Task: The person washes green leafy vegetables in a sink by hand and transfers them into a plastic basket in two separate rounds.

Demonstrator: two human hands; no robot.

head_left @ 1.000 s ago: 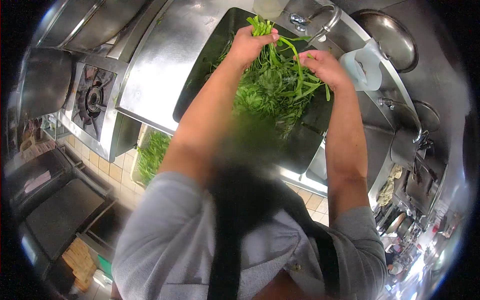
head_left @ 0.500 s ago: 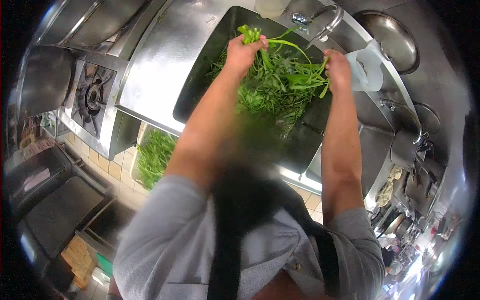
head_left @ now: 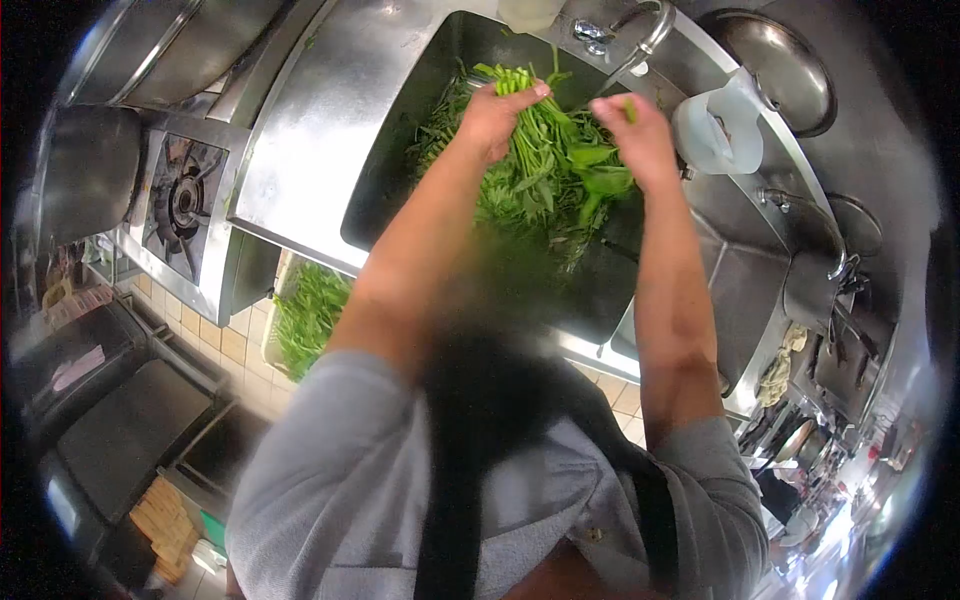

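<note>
My left hand (head_left: 492,118) is closed round the pale stem ends of a bunch of leafy greens (head_left: 540,150) over the sink (head_left: 385,175). To the right of the bunch, my right hand (head_left: 637,135) has its fingers curled together around a small piece of green stem (head_left: 629,110), partly blurred. Long leaves hang between the two hands. More loose greens (head_left: 433,130) lie in the dark sink below and to the left of the bunch.
A faucet (head_left: 652,45) reaches over the sink's far edge. A translucent plastic container (head_left: 718,128) stands at the right. A basket of greens (head_left: 308,315) is below the counter (head_left: 330,110), and a gas burner (head_left: 187,200) is at the left.
My right hand has moved left, closer to my left hand. The long stem stretched between the hands is no longer taut. My left hand still grips the bunch.
</note>
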